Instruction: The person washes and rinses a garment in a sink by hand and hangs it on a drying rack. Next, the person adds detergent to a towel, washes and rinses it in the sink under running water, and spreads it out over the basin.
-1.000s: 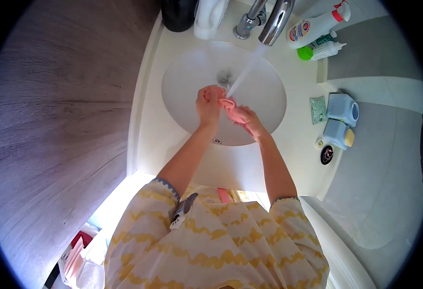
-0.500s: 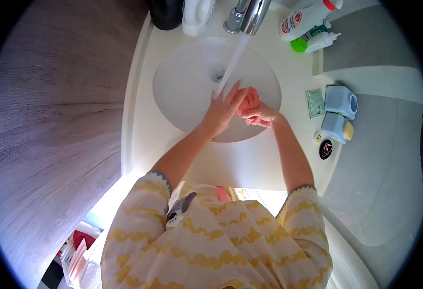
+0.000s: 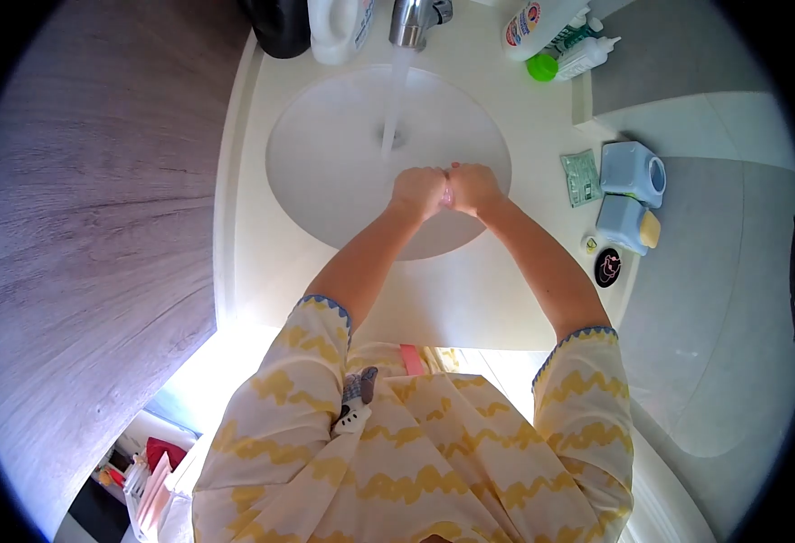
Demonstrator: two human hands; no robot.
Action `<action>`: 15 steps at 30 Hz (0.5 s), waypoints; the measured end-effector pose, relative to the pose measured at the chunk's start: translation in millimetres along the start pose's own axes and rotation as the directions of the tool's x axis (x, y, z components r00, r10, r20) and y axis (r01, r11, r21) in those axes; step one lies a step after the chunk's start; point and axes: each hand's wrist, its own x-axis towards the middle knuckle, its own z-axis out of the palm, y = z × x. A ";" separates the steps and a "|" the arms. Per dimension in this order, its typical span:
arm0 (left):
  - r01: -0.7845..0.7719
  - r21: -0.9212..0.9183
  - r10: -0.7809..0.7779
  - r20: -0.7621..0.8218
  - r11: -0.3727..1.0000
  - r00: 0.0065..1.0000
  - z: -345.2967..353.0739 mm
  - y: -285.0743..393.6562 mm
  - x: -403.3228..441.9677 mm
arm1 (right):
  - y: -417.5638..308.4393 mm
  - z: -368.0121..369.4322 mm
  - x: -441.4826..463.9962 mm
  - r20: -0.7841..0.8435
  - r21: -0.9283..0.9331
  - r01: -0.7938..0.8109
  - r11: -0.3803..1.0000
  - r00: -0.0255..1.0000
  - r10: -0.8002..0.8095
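Note:
Over the near right part of the white oval sink point(image 3: 312, 199), my left hand point(image 3: 419, 190) and my right hand point(image 3: 473, 187) are both closed, side by side. Squeezed between them is a pink, wet-looking cloth point(image 3: 447, 195); only a small bit shows, the rest hidden inside my fists. Water point(image 3: 396, 100) runs from the chrome faucet point(image 3: 408, 27) toward the drain, falling to the left of and beyond my hands without touching them.
A black bottle point(image 3: 280, 27) and a white jug point(image 3: 339, 29) stand behind the sink. Several bottles, including a white cleaner bottle point(image 3: 533, 27), are at the back right. Along the right lie a green sachet point(image 3: 581, 177), blue containers point(image 3: 631, 170) and a black disc point(image 3: 607, 268).
My left hand, earlier spread by the water stream, has closed on the cloth beside my right hand. The faucet spout has swung left, so the stream falls away from my hands.

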 end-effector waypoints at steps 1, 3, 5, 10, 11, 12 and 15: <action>0.071 -0.032 -0.070 0.057 0.997 0.996 -2.5 3.9 -1.6 | 3.6 5.0 2.1 -0.008 -0.050 0.031 0.998 0.999 -0.032; 0.209 -0.202 -0.192 0.102 0.957 0.976 6.5 6.8 -1.7 | 11.2 16.9 9.2 -0.019 -0.150 0.099 0.984 0.995 -0.103; 0.323 -0.426 -0.245 0.230 0.845 0.942 6.3 5.3 -5.4 | 18.1 21.6 8.3 -0.071 -0.168 0.195 0.966 0.975 -0.209; 0.505 -0.687 -0.139 0.515 0.522 0.846 -12.5 8.8 -23.0 | 18.1 20.1 -0.2 -0.272 -0.198 0.327 0.924 0.887 -0.372; 0.520 -0.698 -0.127 0.534 0.492 0.836 -7.7 6.4 -22.8 | 17.8 22.6 -0.4 -0.346 -0.200 0.352 0.914 0.848 -0.402; 0.535 -0.708 -0.112 0.552 0.461 0.826 0.3 3.4 -22.2 | 18.0 24.9 -1.2 -0.417 -0.203 0.375 0.905 0.803 -0.426; 0.454 -0.697 -0.146 0.456 0.555 0.878 -9.7 10.0 -32.0 | 11.8 24.8 -9.0 -0.417 -0.186 0.307 0.933 0.835 -0.358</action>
